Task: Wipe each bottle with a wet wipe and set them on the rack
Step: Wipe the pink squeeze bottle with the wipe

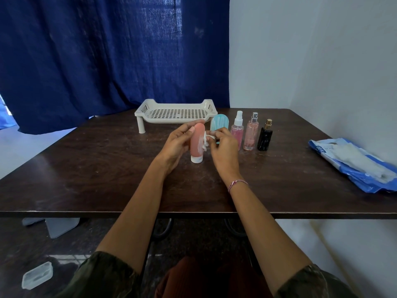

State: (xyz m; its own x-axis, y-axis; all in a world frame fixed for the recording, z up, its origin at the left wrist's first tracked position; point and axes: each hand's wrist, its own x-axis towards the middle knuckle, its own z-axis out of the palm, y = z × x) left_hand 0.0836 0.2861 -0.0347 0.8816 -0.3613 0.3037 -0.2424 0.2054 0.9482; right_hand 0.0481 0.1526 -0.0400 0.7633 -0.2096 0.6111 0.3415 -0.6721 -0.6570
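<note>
The person sits at the dark table [86, 168] and holds the pink tube bottle [196, 147] upright in front of them, with its white cap down. I cannot tell if the cap touches the table top. The left hand [175, 145] is wrapped around the tube from its left side, with the fingers behind and the thumb in front, I think to keep it steady against the rubbing. The right hand [224, 147] pinches a crumpled wet wipe [206, 140] and presses it to the right side of the tube.

Four other bottles wait in a row just behind the hands: a teal bottle [219, 124], a clear spray bottle [237, 130], a tall pink spray bottle [251, 134] and a black bottle [265, 136]. The white rack [176, 112] stands near them at the far edge, and none of the five bottles is on it — so the work seems to be at its beginning. The blue wipe pack [354, 162] lies well apart on the right, within reach for a fresh wipe.
</note>
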